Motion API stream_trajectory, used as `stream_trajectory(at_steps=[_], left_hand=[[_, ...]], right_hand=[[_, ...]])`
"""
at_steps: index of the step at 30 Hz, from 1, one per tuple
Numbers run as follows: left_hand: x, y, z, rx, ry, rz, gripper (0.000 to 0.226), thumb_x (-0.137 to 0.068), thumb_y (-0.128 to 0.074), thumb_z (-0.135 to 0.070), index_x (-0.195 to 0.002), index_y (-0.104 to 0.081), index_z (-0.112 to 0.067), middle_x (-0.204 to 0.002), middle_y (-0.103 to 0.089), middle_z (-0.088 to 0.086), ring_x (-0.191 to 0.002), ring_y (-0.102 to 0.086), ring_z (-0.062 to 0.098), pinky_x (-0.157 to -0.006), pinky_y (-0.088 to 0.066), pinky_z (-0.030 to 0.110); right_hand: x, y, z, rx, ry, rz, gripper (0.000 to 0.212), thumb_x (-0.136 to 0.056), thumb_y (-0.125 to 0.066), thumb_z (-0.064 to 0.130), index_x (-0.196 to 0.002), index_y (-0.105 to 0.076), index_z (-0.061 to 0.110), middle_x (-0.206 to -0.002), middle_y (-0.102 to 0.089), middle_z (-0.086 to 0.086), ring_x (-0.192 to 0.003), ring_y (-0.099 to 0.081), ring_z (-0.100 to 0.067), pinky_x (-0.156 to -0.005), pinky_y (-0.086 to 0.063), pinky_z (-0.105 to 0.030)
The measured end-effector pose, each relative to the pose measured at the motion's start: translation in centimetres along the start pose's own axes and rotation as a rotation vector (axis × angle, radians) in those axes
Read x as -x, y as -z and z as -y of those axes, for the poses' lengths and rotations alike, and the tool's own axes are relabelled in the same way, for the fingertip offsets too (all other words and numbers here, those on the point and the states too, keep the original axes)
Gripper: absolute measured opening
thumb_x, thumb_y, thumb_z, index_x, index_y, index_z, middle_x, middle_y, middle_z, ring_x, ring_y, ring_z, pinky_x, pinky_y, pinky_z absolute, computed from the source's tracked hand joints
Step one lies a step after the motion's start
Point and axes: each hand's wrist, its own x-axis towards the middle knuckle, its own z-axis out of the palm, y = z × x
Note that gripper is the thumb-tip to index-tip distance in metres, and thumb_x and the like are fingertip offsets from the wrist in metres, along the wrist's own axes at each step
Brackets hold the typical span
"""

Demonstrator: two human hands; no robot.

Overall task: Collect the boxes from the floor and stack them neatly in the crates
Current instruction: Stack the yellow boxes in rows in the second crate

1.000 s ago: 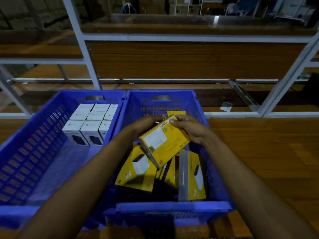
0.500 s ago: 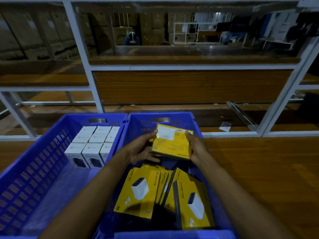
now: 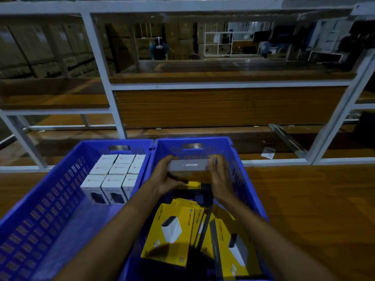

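Note:
Two blue crates stand side by side on the wooden floor. In the right crate (image 3: 239, 159) both hands hold one yellow box (image 3: 189, 165) upright against the far wall, its grey edge facing me. My left hand (image 3: 165, 177) grips its left end and my right hand (image 3: 218, 175) grips its right end. Several more yellow boxes (image 3: 172, 228) lean loosely in the near part of the same crate. The left crate (image 3: 46, 191) contains neat rows of white boxes (image 3: 115, 175) at its far end.
A white metal shelf frame (image 3: 113, 102) with wooden boards stands just behind the crates. A small packet (image 3: 267, 153) lies on the lowest board at right. Wooden floor (image 3: 314, 209) stretches to the right. A person bends over far in the background.
The held yellow box moved from above the pile to the crate's far wall and turned from flat to upright on edge. The view tilted up.

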Motion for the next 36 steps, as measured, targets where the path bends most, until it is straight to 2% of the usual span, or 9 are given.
stream_trajectory(at_steps=[3, 6, 9, 13, 17, 21, 24, 30, 36], left_hand=[[0.0, -0.2, -0.3, 0.018, -0.133, 0.022, 0.02, -0.09, -0.045, -0.01, -0.101, -0.063, -0.01, -0.103, -0.063, 0.022, -0.09, -0.06, 0.036, -0.079, -0.048, 0.047], [-0.1, 0.0, -0.5, 0.037, -0.196, 0.116, 0.051, -0.088, -0.043, 0.001, -0.13, -0.054, -0.026, -0.116, -0.066, 0.019, -0.105, -0.06, 0.045, -0.08, -0.051, 0.048], [0.2, 0.0, -0.8, 0.059, -0.206, 0.14, 0.08, -0.085, -0.043, 0.01, -0.149, -0.032, -0.038, -0.133, -0.053, 0.016, -0.105, -0.062, 0.045, -0.07, -0.057, 0.046], [0.6, -0.3, -0.6, 0.052, -0.222, 0.185, 0.086, -0.084, -0.043, 0.016, -0.15, -0.029, -0.037, -0.125, -0.062, 0.014, -0.117, -0.057, 0.045, -0.1, -0.041, 0.062], [0.4, -0.3, -0.4, 0.004, -0.225, 0.208, 0.064, -0.078, -0.059, 0.004, -0.136, -0.049, -0.02, -0.129, -0.061, 0.021, -0.121, -0.055, 0.045, -0.104, -0.04, 0.063], [0.5, -0.4, -0.3, -0.18, -0.301, 0.098, 0.002, -0.093, -0.058, -0.008, -0.093, -0.057, -0.011, -0.089, -0.064, 0.012, -0.094, -0.06, 0.033, -0.081, -0.055, 0.047], [0.6, -0.4, -0.1, -0.329, -0.287, 0.165, 0.02, -0.089, -0.068, -0.018, -0.076, -0.053, -0.014, -0.074, -0.061, 0.006, -0.079, -0.061, 0.025, -0.072, -0.053, 0.04], [0.9, -0.8, 1.3, -0.571, -0.139, 0.348, 0.048, -0.085, -0.073, -0.024, -0.128, -0.059, -0.009, -0.124, -0.067, 0.013, -0.112, -0.065, 0.033, -0.097, -0.051, 0.048], [0.8, -1.3, 0.9, -0.398, -0.228, 0.189, 0.039, -0.093, -0.061, -0.008, -0.132, -0.053, -0.009, -0.124, -0.067, 0.016, -0.112, -0.065, 0.032, -0.088, -0.057, 0.044]], right_hand=[[-0.1, -0.3, 0.2, -0.053, -0.101, -0.071, 0.055, -0.082, -0.039, 0.079, -0.108, -0.048, 0.032, -0.116, -0.05, -0.004, -0.108, -0.051, -0.025, -0.089, -0.049, -0.048], [-0.4, -0.4, 0.1, -0.223, -0.315, -0.09, 0.064, -0.086, -0.052, 0.067, -0.137, -0.037, 0.031, -0.133, -0.048, -0.004, -0.113, -0.055, -0.02, -0.089, -0.053, -0.044], [-1.2, -0.3, 0.0, -0.511, -0.498, -0.048, 0.041, -0.098, -0.057, 0.033, -0.136, -0.044, 0.023, -0.125, -0.058, -0.011, -0.104, -0.064, -0.027, -0.08, -0.059, -0.047], [-1.7, 0.3, -0.8, -0.672, -0.579, -0.073, 0.044, -0.094, -0.064, 0.015, -0.135, -0.052, 0.023, -0.128, -0.064, -0.01, -0.11, -0.065, -0.033, -0.083, -0.058, -0.054], [-1.8, 1.2, -0.9, -0.662, -0.555, -0.109, 0.047, -0.091, -0.068, 0.013, -0.134, -0.056, 0.027, -0.124, -0.067, -0.006, -0.104, -0.068, -0.031, -0.08, -0.058, -0.054], [-2.0, 2.0, -0.9, -0.674, -0.532, -0.203, 0.048, -0.085, -0.074, 0.012, -0.13, -0.059, 0.023, -0.117, -0.07, -0.008, -0.101, -0.068, -0.033, -0.068, -0.056, -0.041], [-2.1, 2.3, -1.0, -0.687, -0.544, -0.28, 0.033, -0.085, -0.076, 0.016, -0.116, -0.065, 0.017, -0.112, -0.072, -0.011, -0.102, -0.067, -0.034, -0.069, -0.057, -0.041], [-1.6, 1.3, -1.3, -0.405, -0.524, -0.111, 0.046, -0.069, -0.08, 0.054, -0.1, -0.075, 0.02, -0.098, -0.077, -0.007, -0.094, -0.072, -0.034, -0.085, -0.056, -0.061], [-1.6, 1.3, -1.1, -0.456, -0.587, 0.037, 0.031, -0.093, -0.063, 0.043, -0.112, -0.07, 0.019, -0.103, -0.076, -0.007, -0.096, -0.072, -0.031, -0.086, -0.058, -0.052]])
